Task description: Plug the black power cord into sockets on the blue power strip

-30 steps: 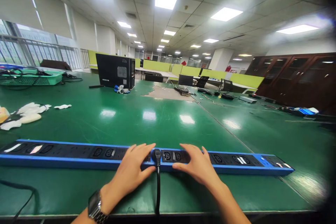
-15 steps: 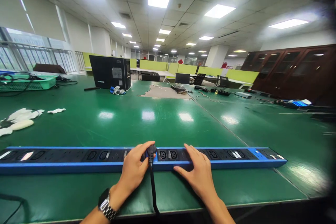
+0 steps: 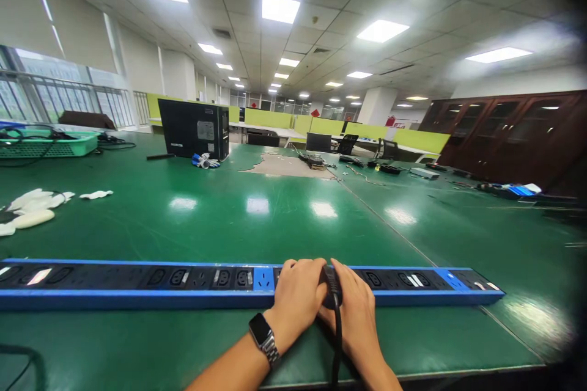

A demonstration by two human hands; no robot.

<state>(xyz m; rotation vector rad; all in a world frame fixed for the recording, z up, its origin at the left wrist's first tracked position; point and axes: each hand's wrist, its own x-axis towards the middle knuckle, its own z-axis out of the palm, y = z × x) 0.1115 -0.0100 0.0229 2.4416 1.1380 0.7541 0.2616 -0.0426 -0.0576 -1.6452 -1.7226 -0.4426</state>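
Note:
A long blue-and-black power strip (image 3: 199,278) lies across the near part of the table, with rows of sockets facing up. My left hand (image 3: 300,293), with a watch on its wrist, is closed on a black power plug (image 3: 332,284) over the strip, right of the blue socket (image 3: 263,279). My right hand (image 3: 355,302) is pressed against the plug's other side, its fingers curled round it and the strip. From the plug a thick black cable (image 3: 337,342) runs down between my wrists past the table's front edge. The plug's prongs and the sockets beneath are hidden.
On the green table (image 3: 220,226) stand a black computer tower (image 3: 188,128) and a green basket (image 3: 68,145) of cables. White gloves (image 3: 34,208) lie at left, blue-and-white gloves (image 3: 205,161) by the tower. Loose cables and parts (image 3: 316,160) lie farther back.
My left hand has carried the plug rightward along the strip, from the blue socket to my right hand. My right hand has drawn in against the plug.

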